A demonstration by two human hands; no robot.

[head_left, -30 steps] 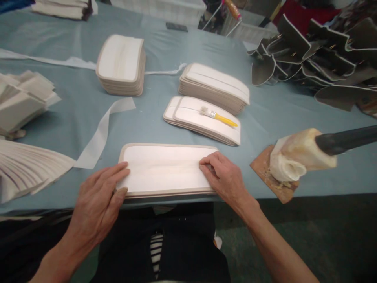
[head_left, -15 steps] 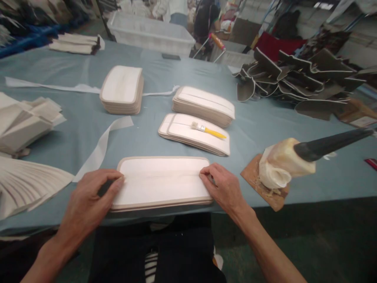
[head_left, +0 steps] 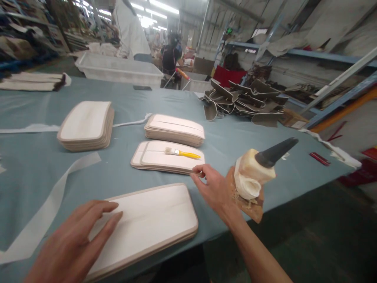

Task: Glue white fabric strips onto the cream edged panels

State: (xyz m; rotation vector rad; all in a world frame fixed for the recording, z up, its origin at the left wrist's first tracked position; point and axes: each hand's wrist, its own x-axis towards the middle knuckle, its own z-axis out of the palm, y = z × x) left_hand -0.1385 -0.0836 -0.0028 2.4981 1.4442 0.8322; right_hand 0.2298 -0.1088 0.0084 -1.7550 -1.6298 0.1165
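In front of me lies a short stack of white panels with beige rims [head_left: 153, 216], angled on the table. My left hand [head_left: 79, 236] rests over its left end, thumb and fingers spread, gripping nothing. At the near right corner of another panel stack [head_left: 165, 167], my right hand [head_left: 213, 188] has its fingers curled with a gap from the thumb; whether the fingertips touch that stack I cannot tell. On top of that stack lies a paintbrush with a yellow handle [head_left: 188, 155] and pale bristles.
A glue-crusted bottle with a black nozzle [head_left: 256, 167] stands on a brown board [head_left: 253, 212] at right. More panel stacks [head_left: 176, 131] sit behind, one at left [head_left: 85, 122]. Dark trimmed pieces [head_left: 244, 100] and a white bin [head_left: 118, 70] are farther back. Co-workers stand beyond.
My right hand has left the front stack and moved up to the brush-topped stack. My left hand has opened from the front stack's left edge. The view has tilted up and swung right.
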